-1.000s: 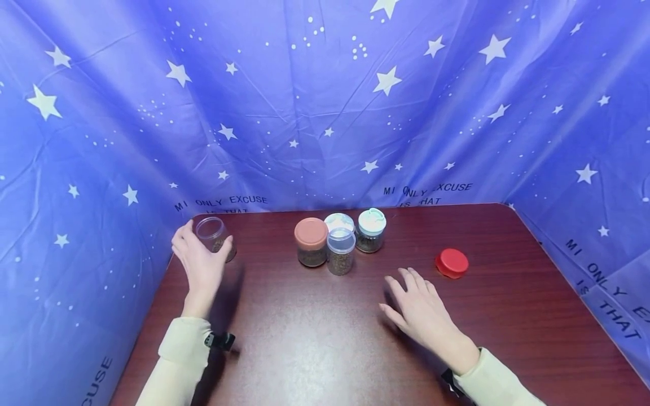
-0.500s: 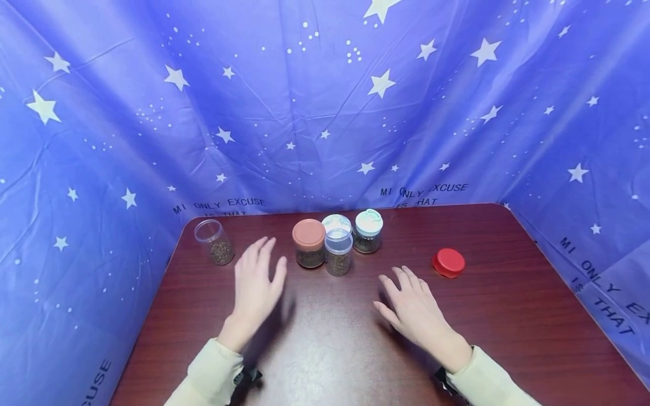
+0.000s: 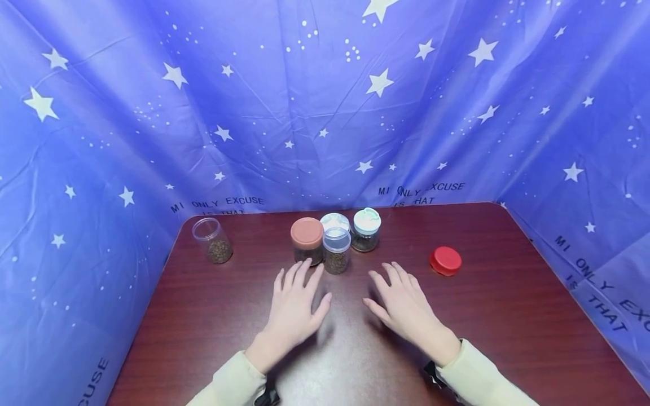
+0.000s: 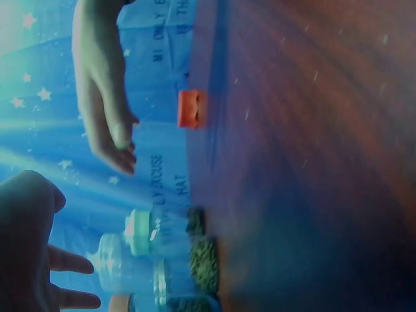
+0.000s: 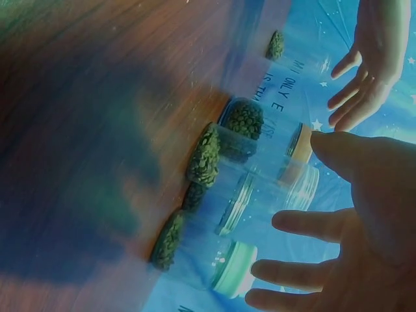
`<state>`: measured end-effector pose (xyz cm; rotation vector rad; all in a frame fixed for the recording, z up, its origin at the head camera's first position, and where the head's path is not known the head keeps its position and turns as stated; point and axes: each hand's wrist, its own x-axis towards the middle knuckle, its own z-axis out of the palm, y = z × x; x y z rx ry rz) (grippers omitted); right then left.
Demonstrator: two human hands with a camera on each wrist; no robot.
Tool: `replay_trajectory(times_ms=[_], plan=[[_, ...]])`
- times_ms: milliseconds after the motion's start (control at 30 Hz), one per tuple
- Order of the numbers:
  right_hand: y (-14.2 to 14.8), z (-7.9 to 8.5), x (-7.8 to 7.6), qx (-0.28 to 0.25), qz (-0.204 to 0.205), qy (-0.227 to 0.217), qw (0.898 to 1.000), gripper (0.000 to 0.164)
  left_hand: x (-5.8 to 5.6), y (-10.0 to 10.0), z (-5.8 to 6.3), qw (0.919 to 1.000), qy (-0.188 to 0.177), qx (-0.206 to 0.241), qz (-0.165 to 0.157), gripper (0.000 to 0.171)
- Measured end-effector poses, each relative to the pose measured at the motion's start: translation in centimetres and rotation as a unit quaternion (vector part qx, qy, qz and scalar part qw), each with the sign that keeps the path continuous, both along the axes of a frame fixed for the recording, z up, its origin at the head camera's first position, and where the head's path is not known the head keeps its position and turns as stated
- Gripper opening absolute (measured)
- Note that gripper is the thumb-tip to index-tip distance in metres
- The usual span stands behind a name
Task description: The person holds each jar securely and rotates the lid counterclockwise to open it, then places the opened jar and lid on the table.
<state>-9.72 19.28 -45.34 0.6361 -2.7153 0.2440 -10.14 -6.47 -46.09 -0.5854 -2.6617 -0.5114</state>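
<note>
My left hand (image 3: 294, 313) hovers over the table with its fingers spread, its fingertips just in front of a jar with a salmon-coloured lid (image 3: 307, 230). My right hand (image 3: 411, 310) is likewise spread and holds nothing, to the right of a clear jar (image 3: 337, 256) with dark pellets in it. Behind these stand a jar with a white lid (image 3: 334, 221), partly hidden, and a jar with a mint-green lid (image 3: 367, 221). In the right wrist view, pellets (image 5: 244, 118) lie at the bottoms of the jars.
Alone at the far left of the brown table (image 3: 335, 361) stands another clear jar (image 3: 215, 245) with pellets. A red lid (image 3: 446, 261) lies to the right of my right hand. A blue star-patterned curtain (image 3: 284, 101) surrounds the back and sides.
My left hand has let go of the clear jar at the far left and moved right, to the front of the jar group. My right hand has barely shifted.
</note>
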Motion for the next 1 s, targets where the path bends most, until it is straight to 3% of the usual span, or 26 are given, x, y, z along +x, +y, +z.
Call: replay_trajectory(times_ms=[200, 667, 800, 1000], plan=[[-0.4, -0.2, 0.1, -0.003, 0.003, -0.005, 1.0, 0.056, 0.3, 1.0, -0.6, 0.9996, 0.004, -0.028, -0.008, 0.057], [-0.6, -0.1, -0.5, -0.007, 0.007, -0.004, 1.0, 0.056, 0.1, 1.4, -1.9, 0.9992, 0.023, -0.031, -0.011, 0.055], [-0.3, 0.7, -1.8, -0.013, 0.019, 0.008, 1.0, 0.053, 0.2, 1.4, -2.2, 0.9988, 0.034, -0.032, -0.009, 0.054], [0.4, 3.4, -5.3, -0.005, 0.033, 0.024, 0.999, 0.046, 0.2, 1.5, -2.1, 0.9986, 0.035, -0.037, -0.011, 0.054]])
